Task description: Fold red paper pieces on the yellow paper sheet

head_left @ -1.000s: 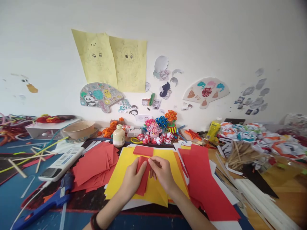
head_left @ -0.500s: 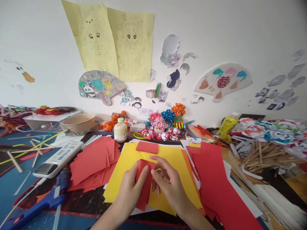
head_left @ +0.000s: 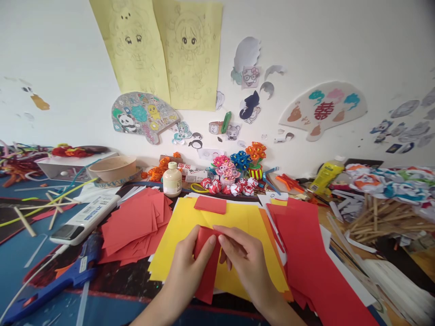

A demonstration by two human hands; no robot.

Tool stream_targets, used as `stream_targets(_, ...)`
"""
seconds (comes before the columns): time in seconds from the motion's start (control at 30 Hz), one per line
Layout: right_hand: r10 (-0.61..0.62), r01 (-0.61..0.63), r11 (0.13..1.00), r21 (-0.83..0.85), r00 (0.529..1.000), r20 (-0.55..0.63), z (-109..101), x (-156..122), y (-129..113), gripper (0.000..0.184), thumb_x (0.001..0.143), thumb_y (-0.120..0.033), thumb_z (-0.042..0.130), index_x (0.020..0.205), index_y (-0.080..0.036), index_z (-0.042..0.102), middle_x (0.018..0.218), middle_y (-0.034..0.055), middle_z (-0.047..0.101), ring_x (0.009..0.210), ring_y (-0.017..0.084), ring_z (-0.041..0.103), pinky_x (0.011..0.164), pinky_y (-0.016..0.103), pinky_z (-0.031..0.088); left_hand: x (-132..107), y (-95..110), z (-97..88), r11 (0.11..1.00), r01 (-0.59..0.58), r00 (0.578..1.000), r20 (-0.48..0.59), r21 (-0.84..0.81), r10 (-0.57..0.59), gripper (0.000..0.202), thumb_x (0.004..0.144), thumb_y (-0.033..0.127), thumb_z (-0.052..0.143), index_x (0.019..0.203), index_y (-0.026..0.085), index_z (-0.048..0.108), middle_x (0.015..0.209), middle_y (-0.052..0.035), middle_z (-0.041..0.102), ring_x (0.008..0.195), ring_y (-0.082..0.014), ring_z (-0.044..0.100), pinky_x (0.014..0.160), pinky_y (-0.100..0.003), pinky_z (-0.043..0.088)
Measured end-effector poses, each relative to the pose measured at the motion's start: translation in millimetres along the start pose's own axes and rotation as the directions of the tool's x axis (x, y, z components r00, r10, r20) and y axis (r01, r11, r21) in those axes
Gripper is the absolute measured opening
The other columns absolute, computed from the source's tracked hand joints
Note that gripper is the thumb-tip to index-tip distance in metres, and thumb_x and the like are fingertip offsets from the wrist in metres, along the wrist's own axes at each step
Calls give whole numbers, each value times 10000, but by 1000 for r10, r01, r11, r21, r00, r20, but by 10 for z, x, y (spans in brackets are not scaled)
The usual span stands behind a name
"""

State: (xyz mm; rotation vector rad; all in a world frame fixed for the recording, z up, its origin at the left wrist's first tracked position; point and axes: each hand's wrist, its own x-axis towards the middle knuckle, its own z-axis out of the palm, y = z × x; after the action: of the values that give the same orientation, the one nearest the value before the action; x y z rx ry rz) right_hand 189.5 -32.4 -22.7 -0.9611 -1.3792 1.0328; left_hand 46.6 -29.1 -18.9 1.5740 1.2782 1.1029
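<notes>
A folded strip of red paper (head_left: 208,283) stands upright over the yellow sheets (head_left: 267,265). My left hand (head_left: 188,260) is closed around its left side, thumb lying across the front. At the top right corner of the strip, my right hand (head_left: 247,253) pinches the edge between thumb and index finger; its other fingers curl underneath. Just beyond both hands, a small folded red paper piece (head_left: 210,205) rests on the yellow stack.
Loose red paper squares (head_left: 131,226) lie left, longer red sheets (head_left: 306,244) right. A cream glue bottle (head_left: 172,180) stands behind. Far left are a blue glue gun (head_left: 79,271) and a white power strip (head_left: 86,219). Paper flowers (head_left: 226,170) line the wall; wooden sticks (head_left: 377,222) lie right.
My right thumb and index finger have closed on the top right corner of the red paper, where the index finger was raised before. The camera view has shifted slightly.
</notes>
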Motion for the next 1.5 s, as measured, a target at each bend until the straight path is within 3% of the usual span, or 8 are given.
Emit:
stream_targets(0.33,70,-72,993,97,997,31,12,-2,11,274,822,-376,656,1028,-206,714,693,11,576,481,102,545,384,190,385,-8,-23,-14,997,12,1000,2,-71,-12,313,864,453,518,728,171,523,651,22,551,615,-116,476,561,-197,403)
stream_targets(0.53,185,-181,967,179,983,-7,8,37,3,323,756,-431,712,898,-141,719,605,24,610,452,117,539,367,194,379,-15,0,-7,998,10,1000,-18,-59,-11,316,857,452,522,715,170,527,652,15,561,623,-121,483,558,-196,405)
stream_targets(0.7,222,-225,963,150,974,35,3,39,-1,352,752,-468,703,770,-117,688,479,2,554,405,107,498,373,196,363,-11,-2,-5,1000,19,999,-42,-24,-20,341,853,474,516,695,172,516,619,21,542,590,-118,480,534,-199,397)
stream_targets(1.07,215,-220,969,114,975,53,-17,39,6,374,766,-488,682,640,-142,617,452,-9,541,369,86,455,360,188,333,-13,-6,19,1000,-13,999,-52,4,13,364,870,464,485,647,176,482,583,27,522,546,-102,450,508,-197,365)
stream_targets(1.3,217,-222,968,114,974,59,-25,34,7,389,761,-511,678,641,-148,608,454,-12,544,362,82,444,357,188,325,-26,5,25,999,-28,998,-56,17,29,363,873,463,480,646,179,474,582,30,524,545,-102,452,509,-199,359)
stream_targets(1.5,172,-176,983,59,983,68,-52,34,-19,315,814,-436,651,681,-152,614,507,-17,549,417,90,497,392,181,354,-3,1,-6,1000,-26,1000,-6,17,26,349,879,458,481,670,178,475,605,33,511,562,-101,448,526,-204,355)
